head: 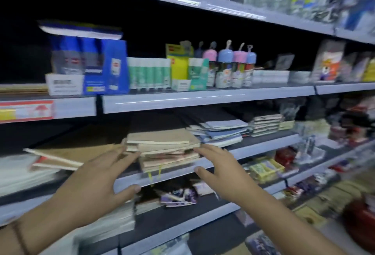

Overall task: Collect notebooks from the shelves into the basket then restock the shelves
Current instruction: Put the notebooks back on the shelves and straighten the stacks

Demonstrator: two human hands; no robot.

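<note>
Both hands reach toward a stack of tan and pinkish paper-covered notebooks (162, 149) lying flat on the grey metal shelf (263, 145) at the middle of the rack. The left hand (91, 181) has its fingers spread and straight, fingertips at the stack's left edge, thumb hanging below over the shelf's front lip; whether the fingertips actually touch the covers cannot be told through the motion blur. The right hand (219, 165) is likewise spread, its fingertips at the stack's lower right corner, thumb pointing back toward the left hand. Neither hand grips anything; the two stand apart, the stack between them.

Just beyond the right hand's fingertips lies a looser pile of blue and grey soft-cover notebooks (221, 132), touching the tan stack's right side. Farther out to the right of that hand sits a smaller stack of dark-edged notebooks (265, 124). Left of the left hand, a few large brown-covered pads (67, 155) lie tilted on top of white sheets.

On the shelf above the hands stand blue packets in a white carton (85, 65), a row of green-and-white glue sticks (149, 74), a yellow box (178, 65) and small bottles with pink and blue caps (231, 67). Below the hands, on the next shelf down, lies a purple-and-white packet (178, 197). Under the left wrist a thick pile of white paper (113, 222) shows.
</note>
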